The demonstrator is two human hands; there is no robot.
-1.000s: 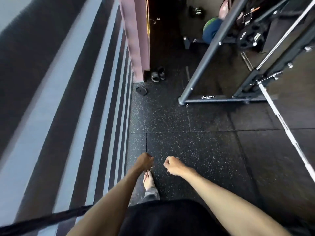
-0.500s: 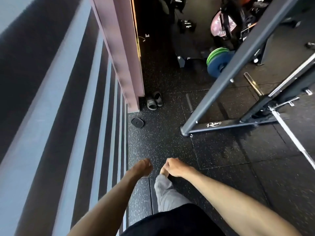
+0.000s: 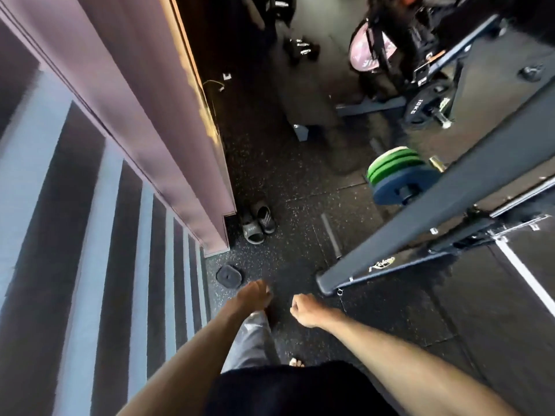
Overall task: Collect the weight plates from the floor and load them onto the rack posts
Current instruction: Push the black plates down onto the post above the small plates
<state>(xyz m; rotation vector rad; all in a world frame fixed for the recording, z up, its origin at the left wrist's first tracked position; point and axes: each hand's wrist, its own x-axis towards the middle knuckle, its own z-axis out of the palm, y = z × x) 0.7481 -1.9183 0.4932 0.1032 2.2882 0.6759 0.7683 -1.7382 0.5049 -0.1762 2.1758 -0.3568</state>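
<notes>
A small black weight plate lies flat on the speckled rubber floor beside the striped wall. My left hand hangs just right of and below it, fingers loosely curled, holding nothing. My right hand hangs further right, fingers curled in, also holding nothing. On the rack to the right, green and blue plates sit on a post. A black 10 kg plate sits on another post behind.
A pair of dark slides stands by the corner of a pink partition. The rack's base foot juts out near my right hand. A short black bar lies on the floor. Bags and dumbbells crowd the back.
I have walked forward: the small black plate, slides and rack base have all come nearer. Both hands stay empty in front of me.
</notes>
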